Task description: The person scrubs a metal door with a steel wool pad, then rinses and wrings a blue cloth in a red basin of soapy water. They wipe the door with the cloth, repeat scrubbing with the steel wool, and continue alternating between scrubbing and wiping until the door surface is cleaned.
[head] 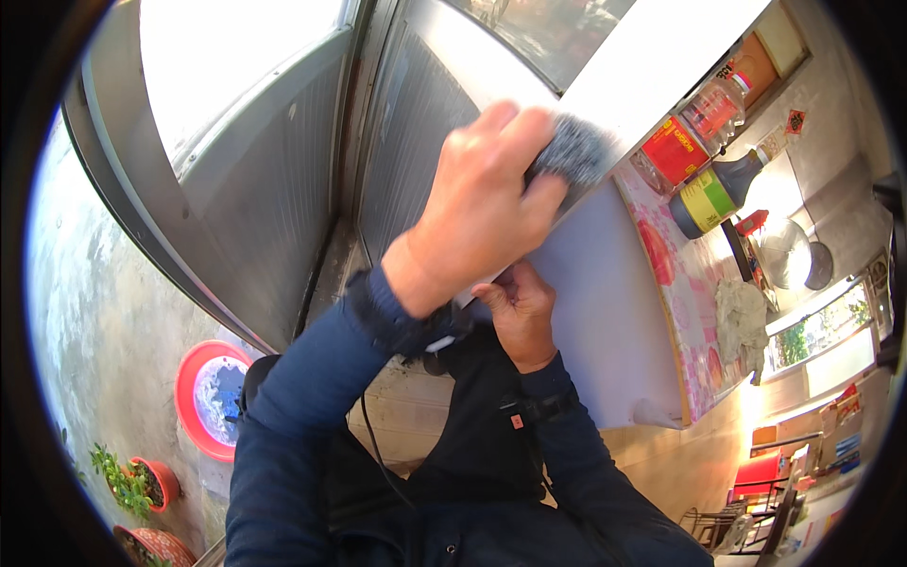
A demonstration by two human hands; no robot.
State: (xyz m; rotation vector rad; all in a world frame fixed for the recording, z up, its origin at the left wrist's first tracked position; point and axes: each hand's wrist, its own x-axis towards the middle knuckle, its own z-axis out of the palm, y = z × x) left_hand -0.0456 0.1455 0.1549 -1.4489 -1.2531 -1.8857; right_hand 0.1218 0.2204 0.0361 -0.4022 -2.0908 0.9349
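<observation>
My left hand [482, 188] grips a grey, fuzzy scrubbing pad or cloth [575, 150], blurred, so its exact kind is unclear. The pad lies against a long white panel [659, 60], which slants from the upper right down toward my lap. Below and to the right, my right hand [523, 312] has its thumb and curled fingers pinched around the panel's lower end [466, 296]. My left forearm and hand hide much of that end.
A grey ribbed metal door [269, 170] stands at left. Bottles [673, 152] [712, 195] and a crumpled cloth [740, 326] sit on a table with a pink patterned cover [673, 283]. Outside are a red basin [188, 418] of sudsy water and potted plants [152, 485].
</observation>
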